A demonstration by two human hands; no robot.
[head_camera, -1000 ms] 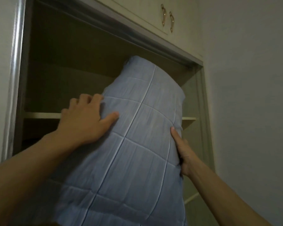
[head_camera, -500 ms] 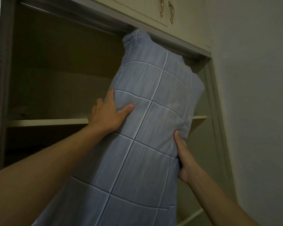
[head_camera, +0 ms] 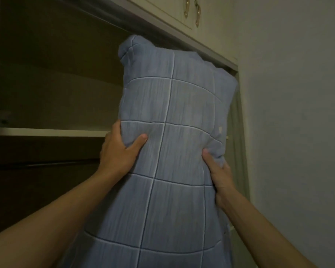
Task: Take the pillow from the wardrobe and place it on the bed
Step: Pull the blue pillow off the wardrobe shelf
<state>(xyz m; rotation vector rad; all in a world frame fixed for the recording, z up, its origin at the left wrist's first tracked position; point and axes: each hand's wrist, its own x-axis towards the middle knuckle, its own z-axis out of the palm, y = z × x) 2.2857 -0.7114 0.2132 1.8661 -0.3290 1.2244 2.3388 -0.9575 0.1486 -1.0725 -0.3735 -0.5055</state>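
blue quilted pillow (head_camera: 174,151) with pale grid stitching, held upright in front of the open wardrobe (head_camera: 46,84), right part of the opening. its top corner reaches up to the wardrobe's upper frame rail (head_camera: 182,35) and overlaps it; lower end runs out of view at the bottom. left hand (head_camera: 120,151) grips the pillow's left edge about mid-height, thumb pressed on the front face, fingers wrapped behind, grip clamped on the fabric. right hand (head_camera: 219,171) grips the pillow's right edge a little lower, fabric bunched above the thumb, grip also clamped. left of the pillow: pale shelf (head_camera: 46,131) across the wardrobe, dark hanging rail (head_camera: 56,165) below it. above the pillow: small upper cupboard doors with two brass handles (head_camera: 191,11). right of the pillow: plain wall (head_camera: 298,132), close to the wardrobe's side frame.
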